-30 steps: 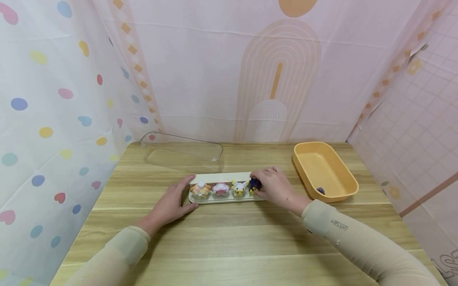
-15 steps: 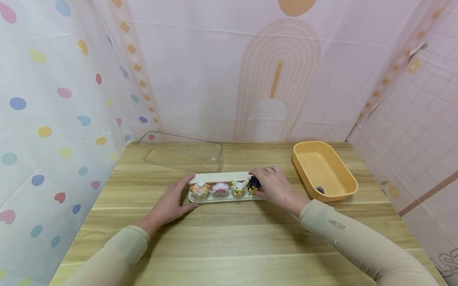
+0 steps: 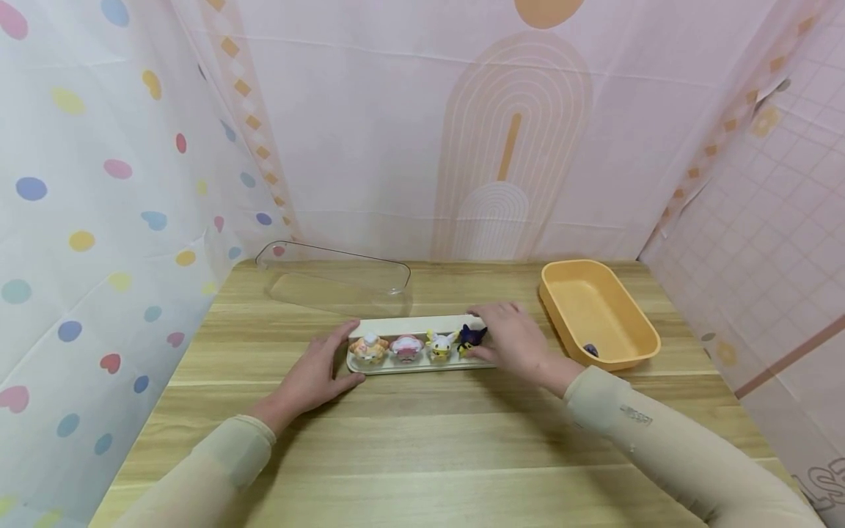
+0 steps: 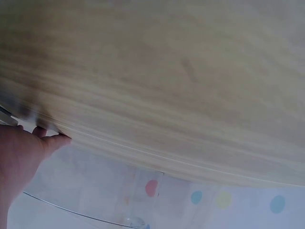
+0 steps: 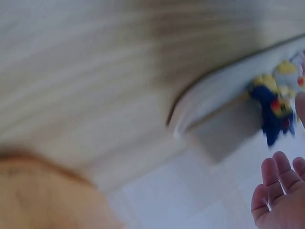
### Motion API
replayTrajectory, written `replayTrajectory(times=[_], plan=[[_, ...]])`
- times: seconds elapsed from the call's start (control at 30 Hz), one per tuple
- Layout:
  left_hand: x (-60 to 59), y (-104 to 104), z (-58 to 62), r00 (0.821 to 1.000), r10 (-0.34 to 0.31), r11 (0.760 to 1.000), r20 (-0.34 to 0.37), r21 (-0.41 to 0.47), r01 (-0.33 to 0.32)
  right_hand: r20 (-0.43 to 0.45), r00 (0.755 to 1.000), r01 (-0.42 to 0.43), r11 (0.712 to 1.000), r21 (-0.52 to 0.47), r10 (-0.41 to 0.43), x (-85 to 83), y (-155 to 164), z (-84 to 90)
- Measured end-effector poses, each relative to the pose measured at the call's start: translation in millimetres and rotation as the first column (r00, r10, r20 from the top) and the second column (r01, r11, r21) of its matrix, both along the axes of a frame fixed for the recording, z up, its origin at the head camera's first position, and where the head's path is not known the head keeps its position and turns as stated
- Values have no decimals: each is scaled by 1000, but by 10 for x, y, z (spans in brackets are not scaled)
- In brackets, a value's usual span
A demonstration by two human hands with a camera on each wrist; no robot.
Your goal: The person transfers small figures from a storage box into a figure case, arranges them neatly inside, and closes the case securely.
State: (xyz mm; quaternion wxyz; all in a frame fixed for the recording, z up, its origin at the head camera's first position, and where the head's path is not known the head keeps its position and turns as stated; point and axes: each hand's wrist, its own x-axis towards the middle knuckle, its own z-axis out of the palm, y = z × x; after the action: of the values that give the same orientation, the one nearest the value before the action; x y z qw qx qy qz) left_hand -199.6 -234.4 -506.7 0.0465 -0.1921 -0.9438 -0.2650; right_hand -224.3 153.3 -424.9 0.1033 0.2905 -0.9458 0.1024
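A long white tray (image 3: 409, 324) lies mid-table with a row of small figurines: orange (image 3: 370, 347), pink (image 3: 407, 347), yellow-white (image 3: 441, 345) and dark blue (image 3: 472, 336). My left hand (image 3: 322, 367) rests on the table with spread fingers against the tray's left end. My right hand (image 3: 510, 339) lies at the tray's right end with its fingers relaxed, just beside the dark blue figurine. In the right wrist view the blue figurine (image 5: 274, 107) stands free in the tray (image 5: 209, 95), and my fingers (image 5: 274, 188) are clear of it.
A clear plastic lid (image 3: 337, 282) lies behind the tray at the back left. A yellow tub (image 3: 620, 352) stands at the right with one small dark piece (image 3: 590, 350) inside. Patterned curtains close in the wooden table (image 3: 422, 455) on three sides.
My right hand has let go of the dark blue figurine and drawn slightly right; the figurine now stands alone in the tray. My left hand has stayed put.
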Motion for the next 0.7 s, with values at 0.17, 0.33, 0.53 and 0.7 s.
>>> replayTrajectory(times=[0.17,0.33,0.53,0.7], plan=[[-1,-11,-18,1000,-4,1000,-2,2,4,19,996,85,992,-88,-84,-54,382,271],[10,-12,-2,1000,-14,1000,-4,9,14,94,984,165,977,-139,-152,-109,1039,494],[8,-7,18,1000,-8,1000,10,10,8,373,913,183,983,-15,-165,-122,1657,578],[11,-16,9,1000,-4,1000,24,11,4,550,823,124,989,75,-145,-145,1801,523]])
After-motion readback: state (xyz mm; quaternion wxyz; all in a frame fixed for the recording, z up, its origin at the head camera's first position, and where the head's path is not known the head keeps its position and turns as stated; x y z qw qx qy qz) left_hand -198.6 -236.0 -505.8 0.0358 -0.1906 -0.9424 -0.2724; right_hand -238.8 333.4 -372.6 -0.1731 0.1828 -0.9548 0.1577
